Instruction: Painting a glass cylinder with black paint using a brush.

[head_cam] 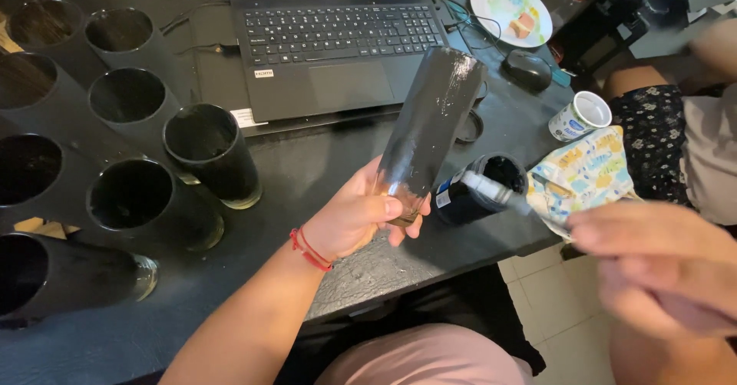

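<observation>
My left hand point(361, 214) grips the open end of a tall glass point(431, 120) painted black, tilted up and to the right over the black table point(307, 170). Its far end shows scraped, bare streaks. My right hand point(660, 266), blurred at the lower right, holds a white-handled brush point(503, 193) whose tip sits at the rim of an open jar of black paint point(482, 188). The jar stands just right of the held glass.
Several black-painted glasses point(211, 151) stand and lie at the left. An open laptop point(338, 47) sits at the back, with a mouse point(528, 69), a paint-smeared plate point(510, 10), a small white cup point(580, 115) and a patterned cloth point(583, 174) to the right.
</observation>
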